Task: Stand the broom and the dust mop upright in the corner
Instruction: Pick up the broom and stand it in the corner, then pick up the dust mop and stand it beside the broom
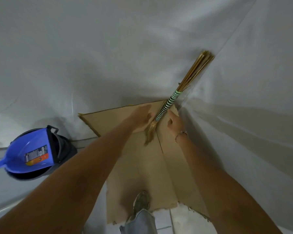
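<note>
- Your broom [172, 100] leans in the corner between the white-draped walls, its lower end on the cardboard sheet [142, 157].
- Your left hand [140, 115] and right hand [174, 122] flank the striped handle with fingers spread, gripping nothing.
- At left, a blue dustpan [30, 152] sits atop the dark bin [64, 149].

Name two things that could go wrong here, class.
1. The broom leans in the corner with both hands, left and right, open beside it; it may slide down the sheet-covered wall.
2. Its foot rests on loose cardboard, which could shift underfoot.
</note>
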